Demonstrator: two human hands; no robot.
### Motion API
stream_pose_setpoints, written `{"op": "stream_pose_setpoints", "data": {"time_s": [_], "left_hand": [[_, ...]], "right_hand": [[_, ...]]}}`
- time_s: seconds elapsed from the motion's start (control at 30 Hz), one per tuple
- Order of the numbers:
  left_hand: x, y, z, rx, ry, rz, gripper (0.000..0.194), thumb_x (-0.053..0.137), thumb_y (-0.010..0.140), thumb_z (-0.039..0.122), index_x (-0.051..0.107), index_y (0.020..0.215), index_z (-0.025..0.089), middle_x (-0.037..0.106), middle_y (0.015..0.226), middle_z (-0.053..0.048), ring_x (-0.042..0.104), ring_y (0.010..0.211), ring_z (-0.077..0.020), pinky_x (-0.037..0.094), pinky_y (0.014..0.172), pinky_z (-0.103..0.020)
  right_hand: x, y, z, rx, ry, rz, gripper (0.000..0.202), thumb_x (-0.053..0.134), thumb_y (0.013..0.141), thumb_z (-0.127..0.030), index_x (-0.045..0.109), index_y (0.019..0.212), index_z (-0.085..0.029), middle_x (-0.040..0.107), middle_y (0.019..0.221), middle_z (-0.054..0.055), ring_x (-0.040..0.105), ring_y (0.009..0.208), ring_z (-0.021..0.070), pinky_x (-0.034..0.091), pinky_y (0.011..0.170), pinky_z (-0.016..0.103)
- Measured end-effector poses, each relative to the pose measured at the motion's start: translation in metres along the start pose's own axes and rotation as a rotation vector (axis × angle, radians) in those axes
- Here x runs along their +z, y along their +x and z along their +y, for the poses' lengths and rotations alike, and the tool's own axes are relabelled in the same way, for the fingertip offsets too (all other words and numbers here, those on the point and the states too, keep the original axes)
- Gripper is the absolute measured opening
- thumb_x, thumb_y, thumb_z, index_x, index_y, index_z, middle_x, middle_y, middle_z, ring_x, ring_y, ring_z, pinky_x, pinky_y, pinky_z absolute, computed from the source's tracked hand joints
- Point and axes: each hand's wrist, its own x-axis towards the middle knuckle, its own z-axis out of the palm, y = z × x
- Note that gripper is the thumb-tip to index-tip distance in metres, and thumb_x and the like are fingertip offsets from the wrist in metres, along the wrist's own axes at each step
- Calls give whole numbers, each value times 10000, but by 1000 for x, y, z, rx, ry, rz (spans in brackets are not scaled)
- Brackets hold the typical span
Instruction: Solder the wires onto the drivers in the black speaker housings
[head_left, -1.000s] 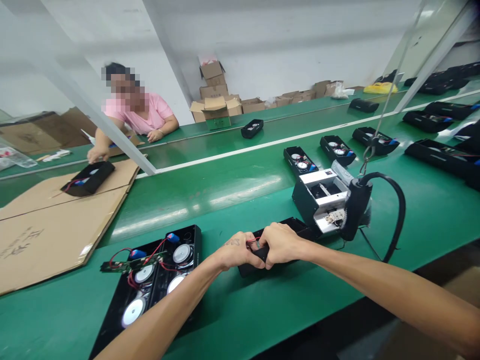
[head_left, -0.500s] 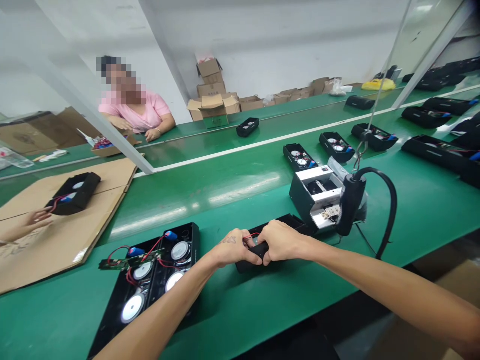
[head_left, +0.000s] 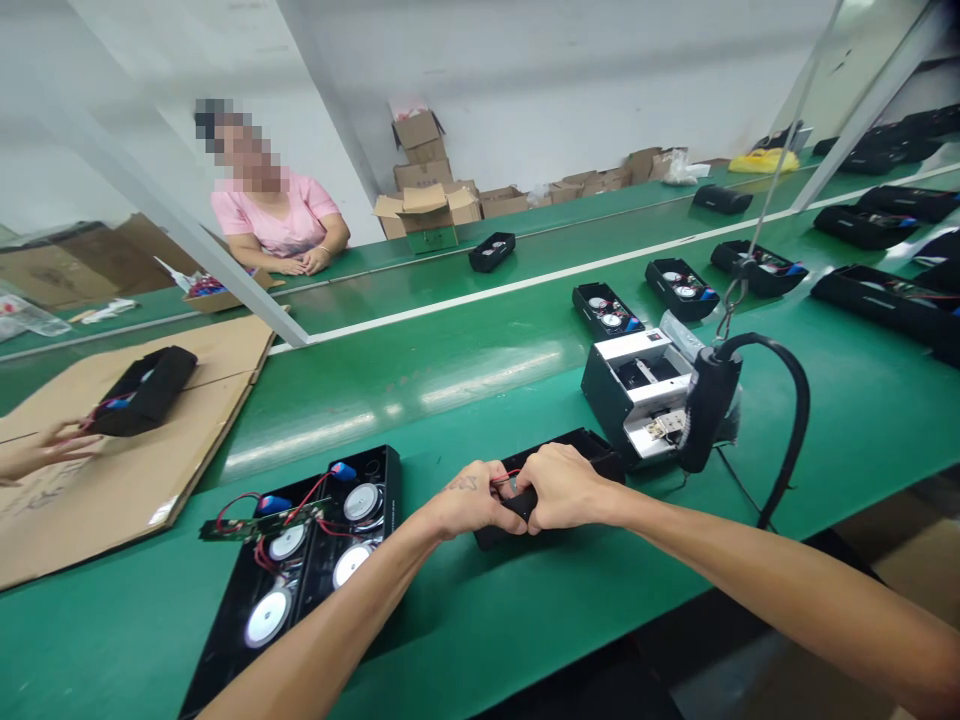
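Note:
Both my hands are bent over a black speaker housing [head_left: 600,455] on the green bench, thumbs close together at its near wall. My left hand [head_left: 472,498] is closed on the housing's edge, its fingers reaching inside near a red wire. Beside it, my right hand [head_left: 564,486] is closed on the same edge; both sets of fingertips are partly hidden. To the left lie two joined black speaker housings [head_left: 391,500] with round silver speakers, blue capacitors, red wires and a green circuit board [head_left: 262,522].
A white-and-black machine [head_left: 637,395] stands right of the housing, with a black electric screwdriver [head_left: 709,410] hanging before it. More speaker housings [head_left: 607,310] line the belt. At left, a co-worker's hand [head_left: 45,450] touches a housing on cardboard [head_left: 187,460]. Another person [head_left: 281,220] sits opposite.
My hands hold almost the same place on the housing. The person opposite has brought their hands together on the table. The co-worker's hand and housing at left have shifted slightly.

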Motion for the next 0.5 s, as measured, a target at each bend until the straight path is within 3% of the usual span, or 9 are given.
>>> {"op": "stream_pose_setpoints", "data": {"time_s": [0.1, 0.17, 0.23, 0.27, 0.3, 0.37, 0.4, 0.43, 0.5], "left_hand": [[7, -5, 0, 19, 79, 78, 442, 913, 488, 365, 580, 731, 205, 577, 733, 72, 491, 680, -128, 340, 621, -276], [18, -13, 0, 43, 141, 127, 385, 893, 539, 350, 604, 749, 206, 596, 792, 65, 513, 700, -130, 359, 650, -276], [34, -24, -3, 73, 204, 169, 251, 843, 611, 303, 653, 741, 203, 618, 895, 45, 547, 776, -142, 417, 791, -304], [43, -29, -6, 89, 241, 199, 176, 809, 643, 266, 671, 732, 204, 621, 938, 37, 556, 813, -148, 425, 912, -350], [53, -33, -11, 112, 283, 235, 111, 771, 672, 226, 678, 727, 204, 621, 965, 31, 560, 837, -152, 391, 1037, -421], [73, -37, -26, 205, 384, 336, 42, 699, 726, 175, 669, 728, 205, 629, 965, 30, 573, 824, -143, 254, 1180, -559], [82, -37, -35, 277, 421, 387, 45, 678, 746, 169, 659, 737, 209, 638, 959, 31, 585, 819, -142, 218, 1197, -583], [89, -36, -45, 346, 445, 442, 54, 667, 749, 164, 645, 739, 212, 644, 946, 35, 593, 803, -140, 193, 1208, -596], [98, -31, -60, 453, 458, 536, 85, 670, 715, 151, 625, 738, 219, 647, 915, 46, 592, 764, -133, 161, 1218, -606]], "right_hand": [[5, -17, -4, -56, -48, 10, 118, 818, 743, -320, 787, 834, -252, 699, 704, 25, 699, 814, 265, 453, 789, 379], [13, -41, -3, -125, -53, 98, 160, 778, 802, -218, 786, 962, -221, 756, 883, 73, 698, 986, 297, 490, 917, 437], [22, -72, 4, -241, 32, 395, 385, 752, 848, -145, 728, 1229, -196, 759, 1164, 113, 664, 1149, 294, 519, 1016, 458], [26, -88, 11, -264, 97, 605, 493, 720, 906, -145, 646, 1391, -199, 722, 1303, 124, 637, 1234, 280, 522, 1072, 452], [29, -103, 20, -246, 136, 850, 504, 703, 944, -149, 613, 1436, -212, 709, 1315, 121, 632, 1247, 269, 540, 1069, 438], [29, -126, 42, -17, 103, 1290, 463, 749, 949, -231, 640, 1399, -223, 687, 1229, 124, 656, 1135, 279, 579, 968, 440], [27, -132, 55, 157, 74, 1405, 506, 758, 955, -325, 622, 1429, -212, 659, 1232, 144, 653, 1080, 291, 581, 922, 460], [24, -135, 68, 315, 49, 1442, 593, 744, 961, -435, 584, 1479, -196, 632, 1260, 169, 645, 1054, 308, 574, 908, 491], [15, -133, 92, 495, 35, 1357, 747, 634, 989, -612, 491, 1565, -158, 595, 1350, 219, 626, 1115, 356, 547, 962, 565]]}}
